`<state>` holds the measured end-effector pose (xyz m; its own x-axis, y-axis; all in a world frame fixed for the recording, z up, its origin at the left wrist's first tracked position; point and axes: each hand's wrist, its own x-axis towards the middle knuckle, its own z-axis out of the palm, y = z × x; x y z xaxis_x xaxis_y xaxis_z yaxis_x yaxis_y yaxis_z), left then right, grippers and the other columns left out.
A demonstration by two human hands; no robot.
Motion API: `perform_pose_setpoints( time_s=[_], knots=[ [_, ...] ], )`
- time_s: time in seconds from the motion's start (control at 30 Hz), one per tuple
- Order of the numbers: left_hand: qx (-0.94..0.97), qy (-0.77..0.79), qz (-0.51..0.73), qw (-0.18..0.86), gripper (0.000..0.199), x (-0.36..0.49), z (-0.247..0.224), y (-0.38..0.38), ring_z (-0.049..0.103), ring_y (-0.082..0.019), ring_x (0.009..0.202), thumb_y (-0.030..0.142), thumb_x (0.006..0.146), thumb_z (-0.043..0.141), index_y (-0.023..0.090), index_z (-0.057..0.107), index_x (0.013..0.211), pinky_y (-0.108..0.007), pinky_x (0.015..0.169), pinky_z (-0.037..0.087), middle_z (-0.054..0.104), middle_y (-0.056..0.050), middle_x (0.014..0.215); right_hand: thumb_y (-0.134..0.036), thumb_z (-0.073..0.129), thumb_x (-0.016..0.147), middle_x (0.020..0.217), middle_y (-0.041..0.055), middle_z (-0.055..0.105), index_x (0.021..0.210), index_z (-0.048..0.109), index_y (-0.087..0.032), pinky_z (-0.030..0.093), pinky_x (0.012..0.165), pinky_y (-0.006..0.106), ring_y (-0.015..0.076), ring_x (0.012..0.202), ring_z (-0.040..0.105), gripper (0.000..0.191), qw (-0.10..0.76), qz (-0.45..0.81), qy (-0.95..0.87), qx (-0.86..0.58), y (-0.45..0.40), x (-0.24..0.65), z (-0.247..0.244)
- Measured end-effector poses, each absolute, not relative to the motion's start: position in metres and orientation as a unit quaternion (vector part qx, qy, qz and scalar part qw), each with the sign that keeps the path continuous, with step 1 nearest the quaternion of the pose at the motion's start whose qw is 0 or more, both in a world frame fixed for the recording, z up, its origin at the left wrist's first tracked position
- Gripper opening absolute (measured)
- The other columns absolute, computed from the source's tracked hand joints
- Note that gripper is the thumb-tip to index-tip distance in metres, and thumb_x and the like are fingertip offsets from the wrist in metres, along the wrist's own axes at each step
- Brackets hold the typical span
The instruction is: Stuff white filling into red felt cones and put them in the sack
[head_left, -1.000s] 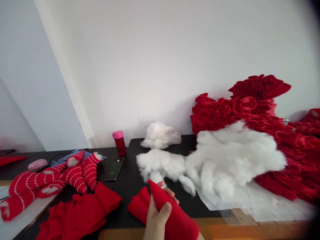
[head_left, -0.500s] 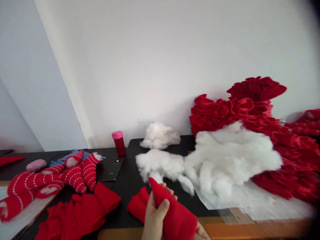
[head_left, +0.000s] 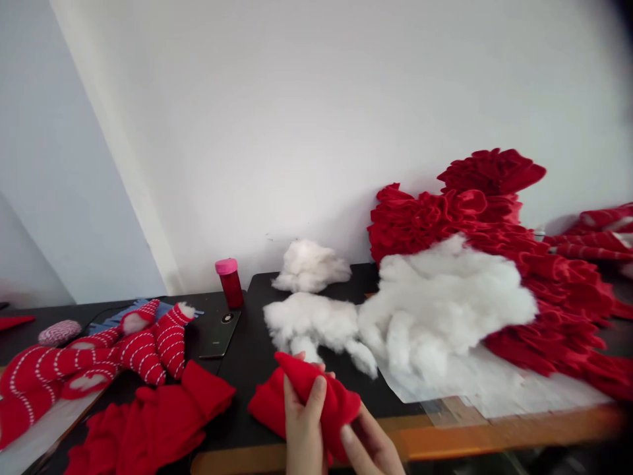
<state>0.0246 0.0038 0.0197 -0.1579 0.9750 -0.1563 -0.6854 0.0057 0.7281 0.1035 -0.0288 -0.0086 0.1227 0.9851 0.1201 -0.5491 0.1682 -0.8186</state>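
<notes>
The left hand (head_left: 305, 412) is pinching a soft red cone-shaped cloth piece (head_left: 324, 402) just below its pointed tip, thumb on top, while the right hand (head_left: 370, 439) is gripping its wider end. Both are holding it in front of the black rectangular table (head_left: 237, 396), beside a folded red cloth bundle (head_left: 267, 402). The fabric is creasing between them, so it is probably light, limp and grippy rather than slippery, and unlikely to break. The narrow end is likely offering a steady pinch; the open end, if it is one, is calling for fingertips along the rim, without hard pulling at the seams. Loose white fluffy fiber stuffing (head_left: 316, 323) is lying beyond, looking airy and easily torn apart.
</notes>
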Motion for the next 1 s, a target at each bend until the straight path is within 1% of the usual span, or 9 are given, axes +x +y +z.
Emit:
perform_pose_setpoints(
  time_s=[0.17, 0.23, 0.3, 0.37, 0.47, 0.6, 0.8, 0.87, 1.0],
  knots=[
    [0.157, 0.374, 0.671, 0.621, 0.070, 0.015, 0.009, 0.005, 0.069, -0.021, 0.080, 0.032, 0.069, 0.076, 0.028, 0.041, 0.130, -0.032, 0.072, 0.055, 0.071, -0.003, 0.089, -0.036, 0.055, 0.090, 0.109, 0.0078, 0.068, 0.107, 0.066, -0.023, 0.054, 0.087, 0.034, 0.0237, 0.100, 0.065, 0.024, 0.595, 0.431, -0.564, -0.378, -0.013, 0.125, -0.009],
    [0.105, 0.370, 0.680, 0.624, 0.046, 0.004, 0.015, 0.010, 0.069, -0.018, 0.074, 0.028, 0.077, 0.070, 0.028, 0.051, 0.119, -0.030, 0.067, 0.055, 0.073, -0.001, 0.086, -0.030, 0.050, 0.092, 0.109, 0.0098, 0.067, 0.100, 0.067, -0.021, 0.053, 0.088, 0.037, 0.0244, 0.100, 0.064, 0.021, 0.586, 0.246, -0.627, -0.450, 0.005, 0.145, -0.015],
    [0.042, 0.335, 0.686, 0.645, 0.019, -0.006, 0.026, 0.016, 0.070, -0.017, 0.075, 0.026, 0.085, 0.060, 0.025, 0.061, 0.104, -0.031, 0.070, 0.055, 0.074, -0.002, 0.085, -0.023, 0.045, 0.092, 0.121, 0.0140, 0.061, 0.110, 0.064, -0.017, 0.048, 0.096, 0.046, 0.0283, 0.113, 0.057, 0.027, 0.551, 0.026, -0.654, -0.518, 0.030, 0.161, -0.028],
    [-0.020, 0.291, 0.674, 0.678, 0.019, -0.012, 0.037, 0.023, 0.070, -0.017, 0.075, 0.031, 0.089, 0.052, 0.021, 0.068, 0.087, -0.035, 0.080, 0.053, 0.075, -0.003, 0.079, -0.012, 0.039, 0.088, 0.124, 0.0153, 0.060, 0.113, 0.063, -0.014, 0.049, 0.094, 0.049, 0.0319, 0.118, 0.052, 0.034, 0.450, -0.090, -0.701, -0.546, 0.054, 0.168, -0.043],
    [-0.053, 0.252, 0.651, 0.714, 0.039, -0.018, 0.046, 0.030, 0.070, -0.018, 0.074, 0.042, 0.090, 0.045, 0.019, 0.072, 0.074, -0.036, 0.092, 0.049, 0.076, -0.004, 0.074, 0.000, 0.037, 0.078, 0.103, 0.0170, 0.068, 0.099, 0.069, -0.013, 0.055, 0.078, 0.050, 0.0340, 0.097, 0.062, 0.040, 0.414, -0.094, -0.716, -0.554, 0.073, 0.164, -0.062],
    [-0.044, 0.240, 0.646, 0.723, 0.045, -0.025, 0.044, 0.037, 0.070, -0.016, 0.076, 0.044, 0.092, 0.041, 0.020, 0.074, 0.072, -0.034, 0.097, 0.045, 0.076, -0.003, 0.074, 0.000, 0.036, 0.078, 0.082, 0.0095, 0.069, 0.087, 0.069, -0.016, 0.058, 0.069, 0.035, 0.0237, 0.077, 0.066, 0.038, 0.424, -0.048, -0.736, -0.526, 0.060, 0.161, -0.053],
    [-0.032, 0.230, 0.655, 0.719, 0.036, -0.012, 0.033, 0.040, 0.070, -0.015, 0.079, 0.043, 0.089, 0.047, 0.020, 0.074, 0.078, -0.031, 0.091, 0.049, 0.077, -0.003, 0.081, -0.011, 0.047, 0.086, 0.098, 0.0065, 0.060, 0.099, 0.062, -0.023, 0.055, 0.056, 0.018, 0.0154, 0.077, 0.064, 0.024, 0.642, 0.103, -0.637, -0.414, 0.012, 0.147, 0.020],
    [0.003, 0.210, 0.640, 0.739, 0.034, -0.006, 0.027, 0.037, 0.070, -0.017, 0.082, 0.042, 0.090, 0.047, 0.022, 0.074, 0.084, -0.031, 0.088, 0.051, 0.076, -0.004, 0.086, -0.008, 0.049, 0.085, 0.094, 0.0059, 0.061, 0.099, 0.065, -0.024, 0.057, 0.068, 0.020, 0.0159, 0.082, 0.065, 0.026, 0.651, 0.053, -0.660, -0.370, 0.004, 0.130, 0.029],
    [0.072, 0.166, 0.613, 0.769, 0.025, -0.002, 0.013, 0.026, 0.066, -0.020, 0.100, 0.043, 0.084, 0.057, 0.030, 0.072, 0.099, -0.032, 0.096, 0.046, 0.073, -0.003, 0.103, -0.011, 0.049, 0.088, 0.123, 0.0112, 0.061, 0.122, 0.059, -0.023, 0.051, 0.092, 0.026, 0.0234, 0.110, 0.061, 0.037, 0.614, 0.046, -0.701, -0.359, 0.001, 0.100, 0.015]
  ],
)
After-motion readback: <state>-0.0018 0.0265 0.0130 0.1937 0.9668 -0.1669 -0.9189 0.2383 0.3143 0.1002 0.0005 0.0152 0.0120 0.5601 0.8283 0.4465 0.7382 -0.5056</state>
